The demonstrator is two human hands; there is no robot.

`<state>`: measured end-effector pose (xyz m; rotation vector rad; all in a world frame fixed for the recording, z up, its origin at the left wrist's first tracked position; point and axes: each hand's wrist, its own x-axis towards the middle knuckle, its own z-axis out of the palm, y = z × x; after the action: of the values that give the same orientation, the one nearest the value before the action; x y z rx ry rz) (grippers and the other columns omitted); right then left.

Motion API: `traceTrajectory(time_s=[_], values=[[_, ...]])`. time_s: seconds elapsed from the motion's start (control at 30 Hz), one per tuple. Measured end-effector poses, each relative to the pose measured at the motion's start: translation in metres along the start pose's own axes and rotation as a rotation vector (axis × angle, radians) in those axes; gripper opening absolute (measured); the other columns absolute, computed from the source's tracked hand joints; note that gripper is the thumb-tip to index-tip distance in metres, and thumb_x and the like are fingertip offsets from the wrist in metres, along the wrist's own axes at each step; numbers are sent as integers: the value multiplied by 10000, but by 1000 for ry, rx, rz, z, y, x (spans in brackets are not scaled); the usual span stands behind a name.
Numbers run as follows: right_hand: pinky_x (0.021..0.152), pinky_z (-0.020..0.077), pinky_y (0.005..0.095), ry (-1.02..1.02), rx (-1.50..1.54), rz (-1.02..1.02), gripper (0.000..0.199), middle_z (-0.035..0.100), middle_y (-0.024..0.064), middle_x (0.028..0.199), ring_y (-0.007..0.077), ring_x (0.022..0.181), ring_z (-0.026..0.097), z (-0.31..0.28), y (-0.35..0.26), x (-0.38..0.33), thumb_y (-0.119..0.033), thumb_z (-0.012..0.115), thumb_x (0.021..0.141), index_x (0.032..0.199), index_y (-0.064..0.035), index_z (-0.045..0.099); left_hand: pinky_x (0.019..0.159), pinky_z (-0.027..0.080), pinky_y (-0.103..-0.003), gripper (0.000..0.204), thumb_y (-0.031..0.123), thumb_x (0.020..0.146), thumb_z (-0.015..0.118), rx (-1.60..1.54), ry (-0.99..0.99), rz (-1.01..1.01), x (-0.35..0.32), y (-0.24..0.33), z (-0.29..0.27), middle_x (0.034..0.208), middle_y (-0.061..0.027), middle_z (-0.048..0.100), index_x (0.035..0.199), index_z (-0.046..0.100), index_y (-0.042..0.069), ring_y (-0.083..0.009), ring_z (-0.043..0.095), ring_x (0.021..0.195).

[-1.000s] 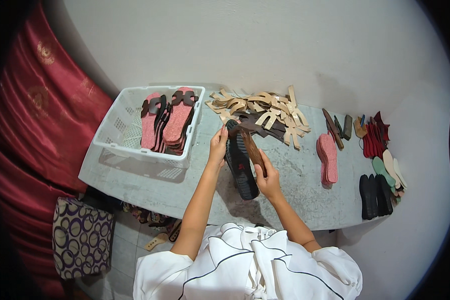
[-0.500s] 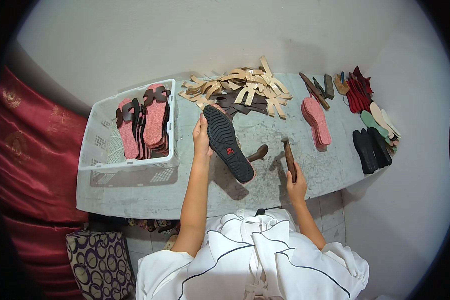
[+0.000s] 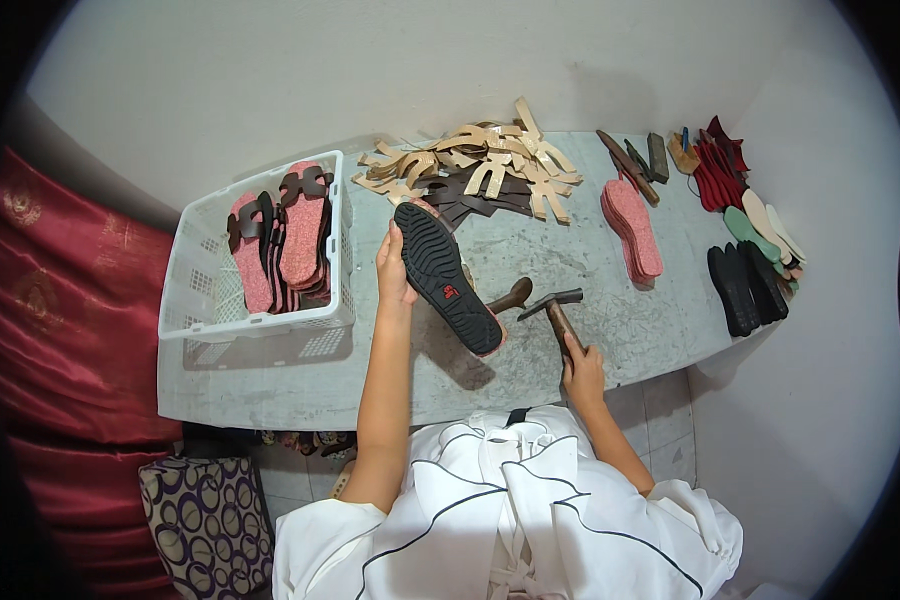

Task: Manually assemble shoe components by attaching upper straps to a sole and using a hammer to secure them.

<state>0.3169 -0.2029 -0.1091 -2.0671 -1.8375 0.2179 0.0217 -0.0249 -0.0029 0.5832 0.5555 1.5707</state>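
One black ridged sole (image 3: 448, 277) (red mark), perhaps pink-edged, left hand (image 3: 393, 270)

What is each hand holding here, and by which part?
Left hand steadies the black-soled sandal, sole up, by its long left edge. Right hand grips the hammer at the handle's lower end.

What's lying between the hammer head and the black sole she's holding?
In the head view, a dark brown strap piece lies between the hammer and the black sole.
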Motion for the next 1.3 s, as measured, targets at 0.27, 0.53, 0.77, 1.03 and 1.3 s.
traceTrajectory(time_s=[0.27, 0.53, 0.77, 1.03, 1.3], values=[[845, 380, 423, 67, 29, -235, 547, 400, 229, 1131, 372, 984, 442, -32, -43, 33, -171, 632, 749, 1251, -75, 437, 724, 532, -332, 422, 316, 903, 473, -66, 33, 39, -7, 0, 4, 1001, -134, 584, 1135, 475, -36, -220, 609, 853], [802, 428, 345, -131, 815, -633, 754, 400, 198, 1141, 308, 986, 466, -79, -138, 51, -219, 732, 703, 1292, 6, 319, 735, 520, -320, 354, 263, 910, 473, -9, 262, 169, -46, 22, 15, 1012, -111, 579, 1120, 488, -22, -199, 603, 852], [866, 392, 351, -234, 878, -759, 662, 424, 208, 1115, 315, 1016, 462, -71, -143, 54, -134, 707, 706, 1251, 33, 368, 728, 519, -309, 306, 218, 905, 489, 2, 335, 322, -76, 39, 8, 1016, -97, 577, 1127, 476, 7, -184, 597, 863], [885, 377, 348, -307, 941, -827, 658, 427, 206, 1122, 318, 1021, 466, -64, -159, 51, -115, 699, 692, 1241, 41, 372, 797, 498, -308, 297, 208, 917, 463, 56, 348, 395, -103, 62, 13, 1047, -93, 565, 1143, 471, 16, -183, 579, 929], [870, 390, 352, -293, 912, -807, 647, 439, 215, 1085, 325, 989, 473, -60, -179, 53, -103, 695, 670, 1218, 52, 386, 946, 396, -431, 455, 345, 931, 311, -363, 203, 330, -109, 83, 6, 1180, -149, 521, 1207, 454, 13, -289, 524, 1063]])
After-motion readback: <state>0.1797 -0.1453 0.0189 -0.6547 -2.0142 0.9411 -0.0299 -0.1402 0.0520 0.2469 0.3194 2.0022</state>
